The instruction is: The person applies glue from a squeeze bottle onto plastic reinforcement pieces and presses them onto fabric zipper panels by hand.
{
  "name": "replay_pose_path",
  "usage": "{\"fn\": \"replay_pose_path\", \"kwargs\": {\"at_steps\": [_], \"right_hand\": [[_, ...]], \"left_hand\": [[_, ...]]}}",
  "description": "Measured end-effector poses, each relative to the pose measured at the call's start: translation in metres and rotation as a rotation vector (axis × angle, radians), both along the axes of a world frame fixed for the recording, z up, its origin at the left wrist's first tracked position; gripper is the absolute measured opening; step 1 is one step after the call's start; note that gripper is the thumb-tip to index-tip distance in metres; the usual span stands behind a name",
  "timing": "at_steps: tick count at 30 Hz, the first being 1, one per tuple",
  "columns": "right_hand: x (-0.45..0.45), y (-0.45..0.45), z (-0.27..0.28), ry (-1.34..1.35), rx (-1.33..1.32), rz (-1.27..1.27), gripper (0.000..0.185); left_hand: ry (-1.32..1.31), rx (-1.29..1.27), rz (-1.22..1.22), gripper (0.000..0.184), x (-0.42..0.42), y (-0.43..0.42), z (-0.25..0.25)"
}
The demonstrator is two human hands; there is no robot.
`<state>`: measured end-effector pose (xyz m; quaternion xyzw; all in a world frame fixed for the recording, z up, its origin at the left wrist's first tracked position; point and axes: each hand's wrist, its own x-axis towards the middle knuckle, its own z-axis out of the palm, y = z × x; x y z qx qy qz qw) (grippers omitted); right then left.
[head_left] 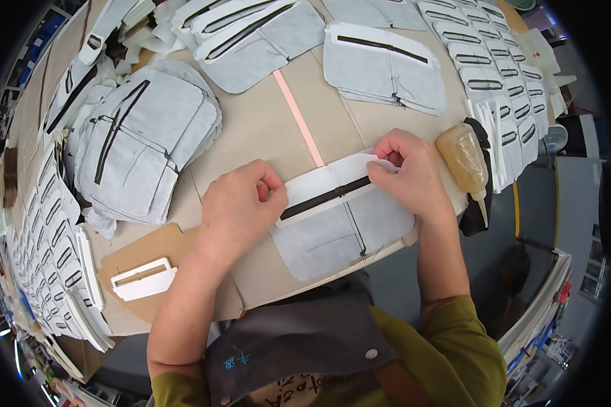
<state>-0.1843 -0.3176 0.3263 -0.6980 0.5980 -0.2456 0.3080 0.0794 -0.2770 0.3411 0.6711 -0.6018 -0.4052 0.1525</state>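
A grey fabric panel (319, 247) lies in front of me at the table's near edge, with a dark seam and loose threads down its middle. Along its upper side runs a white strip (312, 182) with a long black slot (326, 198). My left hand (241, 207) is closed in a pinch at the strip's left end. At the other end, the thumb and fingers of my right hand (411, 173) pinch the strip's upper right edge, which lifts slightly. My fingertips partly hide both ends.
Stacked grey panels (136, 149) lie at left, others (387, 68) at the back. A glue bottle (463, 159) rests by the right edge. Rows of white slotted pieces (482, 61) spread at both sides. Near my left forearm is a brown template (132, 258) with a white frame (142, 279).
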Motion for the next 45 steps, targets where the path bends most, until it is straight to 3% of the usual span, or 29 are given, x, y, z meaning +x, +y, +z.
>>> {"fn": "replay_pose_path", "kwargs": {"at_steps": [9, 14, 21, 23, 26, 38, 45], "right_hand": [[0.002, 0.001, 0.0, 0.039, -0.041, 0.013, 0.015], [0.0, 0.002, -0.008, 0.026, -0.118, 0.033, 0.015], [0.001, 0.003, -0.006, -0.013, -0.009, 0.006, 0.014], [0.0, 0.002, -0.006, 0.0, -0.028, 0.008, 0.014], [0.0, 0.002, -0.006, 0.007, -0.015, 0.01, 0.015], [-0.003, 0.001, -0.01, -0.077, 0.008, -0.003, 0.014], [-0.001, 0.0, -0.004, 0.029, -0.155, 0.039, 0.015]], "left_hand": [[-0.094, 0.01, -0.03, 0.008, -0.003, 0.0, 0.003], [-0.065, -0.124, -0.057, 0.015, 0.005, 0.005, 0.002], [0.043, -0.113, 0.115, 0.025, 0.029, 0.038, 0.013], [0.089, -0.421, 0.077, 0.027, 0.026, 0.053, -0.006], [0.038, -0.591, 0.025, 0.032, 0.013, 0.066, -0.026], [-0.109, -0.621, -0.008, 0.036, 0.004, 0.072, -0.031], [-0.125, -0.631, -0.024, 0.035, 0.002, 0.072, -0.027]]}}
